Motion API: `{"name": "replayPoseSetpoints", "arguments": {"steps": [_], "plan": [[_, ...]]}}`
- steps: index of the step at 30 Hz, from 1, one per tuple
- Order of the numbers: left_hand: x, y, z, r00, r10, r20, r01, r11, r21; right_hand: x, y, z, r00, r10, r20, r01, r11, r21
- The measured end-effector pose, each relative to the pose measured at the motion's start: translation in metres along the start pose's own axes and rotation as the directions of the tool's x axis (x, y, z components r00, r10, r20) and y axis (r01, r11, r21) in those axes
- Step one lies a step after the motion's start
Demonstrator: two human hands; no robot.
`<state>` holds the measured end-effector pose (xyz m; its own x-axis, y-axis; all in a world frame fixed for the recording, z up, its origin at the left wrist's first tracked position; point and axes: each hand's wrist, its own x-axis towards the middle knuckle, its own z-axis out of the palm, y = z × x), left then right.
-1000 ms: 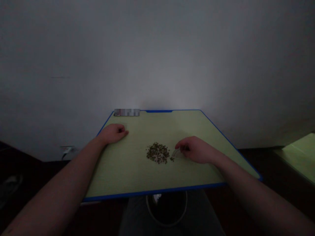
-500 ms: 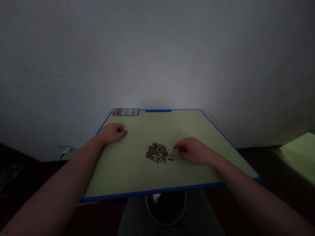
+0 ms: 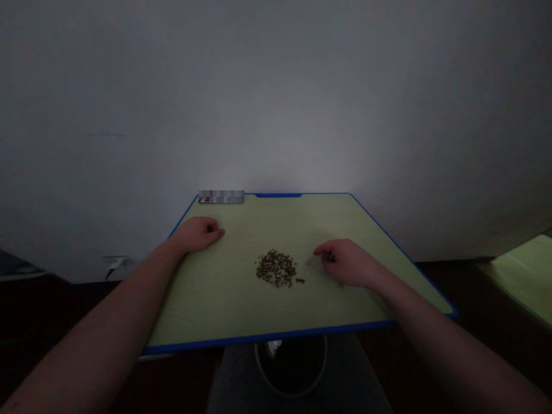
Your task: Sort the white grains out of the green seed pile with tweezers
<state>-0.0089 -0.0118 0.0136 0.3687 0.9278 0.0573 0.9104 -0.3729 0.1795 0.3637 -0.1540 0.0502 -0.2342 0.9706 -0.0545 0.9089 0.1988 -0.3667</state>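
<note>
On the pale green tabletop (image 3: 224,299) lies a pile of small brown and greenish pieces like seeds or dried bits (image 3: 276,268); a small dark cluster (image 3: 300,281) sits just off its right edge. My right hand (image 3: 342,261), fingers pinched, holds a clear, curved-edged piece like a shallow plastic dish (image 3: 315,264) to the right of the pile. Most of that clear piece is hidden by the hand or hard to see in dim light. At the table's left side rests my left hand (image 3: 199,233), its fingers curled with nothing visible in them.
A blurred-out flat object (image 3: 221,196) lies at the far left corner. Below the near blue edge (image 3: 276,335), a round bin (image 3: 291,394) with something white inside stands between the person's legs. A wall (image 3: 276,115) rises behind the table; another pale surface (image 3: 524,276) is at right.
My right hand has drawn the clear piece slightly right, away from the pile, so the small cluster beside it now shows apart from it. My left hand has stayed put.
</note>
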Motion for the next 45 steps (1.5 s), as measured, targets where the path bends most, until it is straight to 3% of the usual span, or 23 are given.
{"name": "replayPoseSetpoints", "arguments": {"steps": [11,26,33,38,42,45], "plan": [[-0.001,0.002,-0.002,1.0,-0.004,0.004,0.004,1.0,0.002,0.002,-0.016,0.007,1.0,-0.023,-0.014,0.023,1.0,-0.004],[-0.001,-0.003,0.001,1.0,-0.001,-0.004,0.001,1.0,-0.012,0.006,0.005,-0.009,0.991,0.085,-0.102,-0.095,0.991,-0.094],[-0.002,-0.003,0.001,1.0,0.016,-0.012,-0.017,1.0,-0.009,0.019,-0.006,0.0,0.989,0.071,-0.129,-0.077,0.996,-0.043],[-0.002,-0.004,0.0,1.0,0.008,0.0,-0.008,1.0,-0.004,0.019,0.005,-0.001,0.984,0.108,-0.142,-0.118,0.991,-0.061],[-0.002,-0.003,0.0,1.0,0.01,0.0,-0.01,1.0,0.004,0.02,0.009,-0.011,0.993,0.048,-0.111,-0.056,0.996,-0.07],[-0.001,-0.003,0.001,1.0,0.007,-0.003,-0.007,1.0,0.006,0.029,-0.003,-0.016,0.996,-0.057,-0.061,0.053,0.996,-0.068]]}}
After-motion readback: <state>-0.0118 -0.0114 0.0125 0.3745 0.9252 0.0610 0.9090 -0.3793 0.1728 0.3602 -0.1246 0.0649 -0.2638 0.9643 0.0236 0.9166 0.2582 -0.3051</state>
